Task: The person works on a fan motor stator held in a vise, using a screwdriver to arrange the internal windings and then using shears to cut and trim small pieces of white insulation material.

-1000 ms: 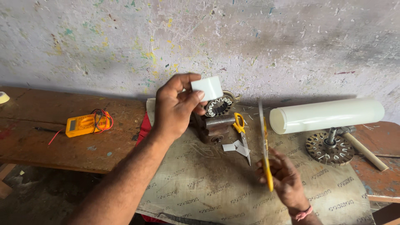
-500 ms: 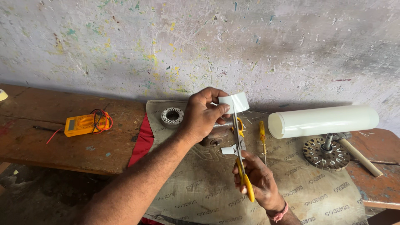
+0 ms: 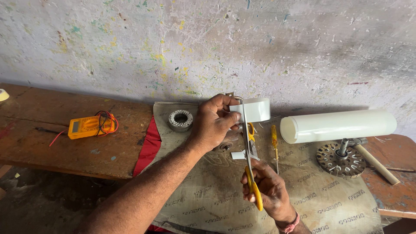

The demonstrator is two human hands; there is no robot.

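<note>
A pale plaster wall flecked with old paint stands behind a worn wooden counter (image 3: 52, 151), its right half covered by a printed woven sack (image 3: 216, 190). Above the sack's middle, the left hand (image 3: 213, 123) pinches a curl of glossy white sheet (image 3: 256, 109), thin and springy, bowed into a loose roll. The right hand (image 3: 268, 190) is closed round the yellow handles of scissors (image 3: 248, 143), whose steel blades rise upright against the sheet's left edge. A clean cut here looks to call for holding the sheet taut and square to the blades, fingers kept behind the cutting line.

Under the hands lie a second yellow-handled tool, partly hidden, and a slim yellow screwdriver (image 3: 274, 145). A ribbed metal ring (image 3: 180, 120) sits at the sack's back left corner. Towards the counter's right end rests a large white roll (image 3: 340, 125) over a slotted metal disc (image 3: 341, 159) and a wooden handle (image 3: 375, 164). A yellow multimeter (image 3: 89, 125) lies on the left.
</note>
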